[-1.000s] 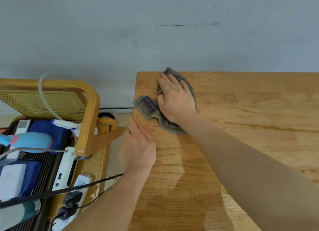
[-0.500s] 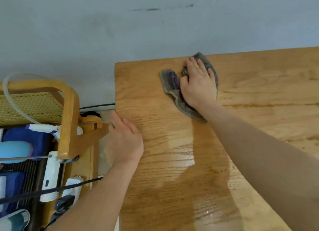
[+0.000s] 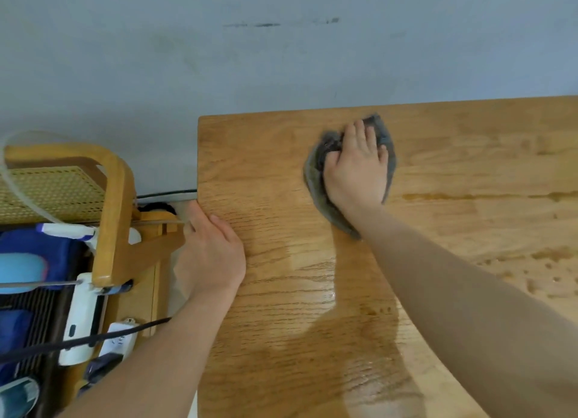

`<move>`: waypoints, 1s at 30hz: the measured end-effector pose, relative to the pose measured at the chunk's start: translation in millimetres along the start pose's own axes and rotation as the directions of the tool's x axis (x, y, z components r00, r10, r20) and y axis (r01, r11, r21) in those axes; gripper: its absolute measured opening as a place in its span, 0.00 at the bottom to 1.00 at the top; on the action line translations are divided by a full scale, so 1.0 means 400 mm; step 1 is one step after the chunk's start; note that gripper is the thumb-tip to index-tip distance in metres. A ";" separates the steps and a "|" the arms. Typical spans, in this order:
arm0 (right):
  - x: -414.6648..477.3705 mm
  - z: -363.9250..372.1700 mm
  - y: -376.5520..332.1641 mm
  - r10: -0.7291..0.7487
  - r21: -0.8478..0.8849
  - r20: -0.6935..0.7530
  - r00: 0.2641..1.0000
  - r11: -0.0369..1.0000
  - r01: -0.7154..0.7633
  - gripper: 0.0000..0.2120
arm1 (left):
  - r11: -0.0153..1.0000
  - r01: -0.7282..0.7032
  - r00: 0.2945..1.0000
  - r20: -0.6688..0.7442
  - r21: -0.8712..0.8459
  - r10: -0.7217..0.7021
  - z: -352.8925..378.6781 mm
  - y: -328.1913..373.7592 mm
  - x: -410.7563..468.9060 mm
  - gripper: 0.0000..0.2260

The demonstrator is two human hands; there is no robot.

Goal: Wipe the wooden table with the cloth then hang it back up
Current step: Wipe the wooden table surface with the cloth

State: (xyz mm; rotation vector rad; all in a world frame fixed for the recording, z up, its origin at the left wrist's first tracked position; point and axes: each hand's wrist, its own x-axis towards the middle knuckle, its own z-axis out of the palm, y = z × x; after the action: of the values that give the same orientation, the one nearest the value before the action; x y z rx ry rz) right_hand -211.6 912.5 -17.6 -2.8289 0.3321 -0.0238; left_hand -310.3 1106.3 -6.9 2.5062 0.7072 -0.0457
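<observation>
**Mia:** What is the right hand (image 3: pixel 356 170) doing?

**Ben:** It lies on top of the gray cloth (image 3: pixel 312 175). The fingers are stretched out and press the cloth down on the wooden table (image 3: pixel 469 167). A bit of cloth is bunched up by the thumb.

**Mia:** And the left hand (image 3: pixel 209 252)?

**Ben:** It rests on the left edge of the table, nearer than the right hand. The fingers are loose and point away to the far side. It holds nothing.

**Mia:** Where is the cloth on the table?

**Ben:** Close to the far edge, a little way in from the far left corner. It sticks out all around the hand.

**Mia:** Is the table wet?

**Ben:** Yes. A big shiny wet patch (image 3: pixel 359 339) lies near us, between the two arms. There are small wet spots on the right too.

**Mia:** What is around the table?

**Ben:** A gray wall (image 3: pixel 281 58) is on the far side. On the left is a wooden chair (image 3: pixel 115 205) with a woven back. Near it lie a white power strip (image 3: pixel 120 339) and a black cable (image 3: pixel 47 349).
</observation>
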 end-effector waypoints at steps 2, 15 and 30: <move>-0.084 0.033 -0.101 -0.250 0.044 0.074 0.965 0.968 0.247 0.29 | 1.000 -0.017 1.000 -0.007 0.003 0.017 0.003 -0.007 -0.001 0.15; -0.121 0.011 -0.035 -0.223 0.031 0.019 0.975 0.975 0.222 0.30 | 0.997 -0.069 0.997 -0.041 0.030 0.070 0.012 -0.020 -0.001 0.16; -0.305 -0.019 0.043 -0.553 0.075 0.184 0.813 0.832 0.549 0.27 | 0.972 -0.155 0.976 -0.123 0.176 0.178 0.024 -0.034 0.005 0.19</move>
State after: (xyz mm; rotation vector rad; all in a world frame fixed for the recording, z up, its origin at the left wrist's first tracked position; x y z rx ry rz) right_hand -334.6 922.1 -13.2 -2.7709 -0.5413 0.1324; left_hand -314.3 1112.0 -22.2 2.7407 0.5641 0.1360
